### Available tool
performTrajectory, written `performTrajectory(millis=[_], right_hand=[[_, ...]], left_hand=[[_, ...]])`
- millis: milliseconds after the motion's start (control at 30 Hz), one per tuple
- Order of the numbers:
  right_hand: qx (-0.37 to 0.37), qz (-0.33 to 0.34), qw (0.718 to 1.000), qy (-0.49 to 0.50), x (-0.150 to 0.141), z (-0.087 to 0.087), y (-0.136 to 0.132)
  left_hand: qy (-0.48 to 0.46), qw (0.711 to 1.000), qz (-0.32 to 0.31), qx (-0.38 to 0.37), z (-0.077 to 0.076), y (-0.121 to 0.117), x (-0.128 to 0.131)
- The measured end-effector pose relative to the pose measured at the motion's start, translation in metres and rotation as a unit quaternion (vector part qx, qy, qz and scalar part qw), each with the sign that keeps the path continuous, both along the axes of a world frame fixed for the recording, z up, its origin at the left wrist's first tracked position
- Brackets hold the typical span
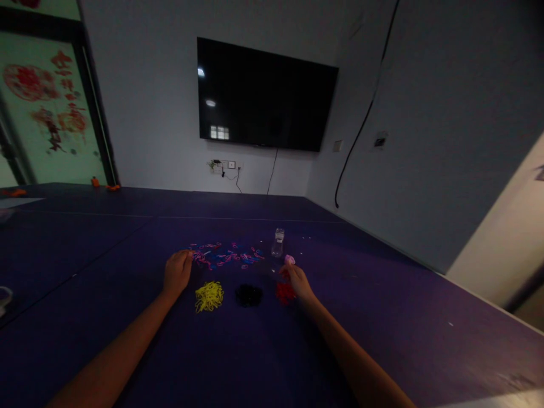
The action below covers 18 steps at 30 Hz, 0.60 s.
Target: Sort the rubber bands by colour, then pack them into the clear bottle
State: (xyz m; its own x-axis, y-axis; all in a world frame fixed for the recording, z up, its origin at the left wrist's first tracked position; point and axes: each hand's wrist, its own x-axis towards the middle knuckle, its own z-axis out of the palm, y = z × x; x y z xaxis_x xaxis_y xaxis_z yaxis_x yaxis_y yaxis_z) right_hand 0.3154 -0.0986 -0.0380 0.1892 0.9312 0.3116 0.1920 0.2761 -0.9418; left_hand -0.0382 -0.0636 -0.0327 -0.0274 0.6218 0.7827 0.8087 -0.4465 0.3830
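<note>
Small pink and blue rubber bands (232, 256) lie loosely scattered across the dark purple surface. At their left end is my left hand (177, 272), its fingers drawn together at the outermost bands; what lies between the fingertips is hidden. My right hand (298, 280) has its fingers bent together just above a red pile of bands (284, 292). A small pink lump (289, 259) touches its fingertips; I cannot tell whether it is gripped. Between my forearms sit a yellow heap of bands (209, 296) and a black heap (249, 295). A clear bottle (277, 243) stands beyond my right hand.
Tiny white scraps (301, 253) dot the surface around the bottle. A white wall with a large dark television (267, 96) rises behind. From the right wall hangs a black cable (355, 144). Orange objects (95, 182) sit at the far left, near a decorated glass door (46, 107).
</note>
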Motion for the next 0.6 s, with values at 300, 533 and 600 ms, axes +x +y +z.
performTrajectory(millis=[300, 533, 600], right_hand=[[-0.008, 0.082, 0.996, 0.035, 0.002, -0.002, -0.004], [-0.003, 0.148, 0.989, -0.013, 0.012, 0.0, -0.006], [0.004, 0.153, 0.985, -0.081, 0.015, 0.0, -0.009]], left_hand=[[-0.017, 1.0, -0.017, -0.02, 0.0, 0.0, 0.0], [-0.04, 0.998, -0.023, -0.039, -0.001, -0.001, 0.001], [-0.041, 0.998, -0.023, -0.043, -0.001, -0.001, 0.002]])
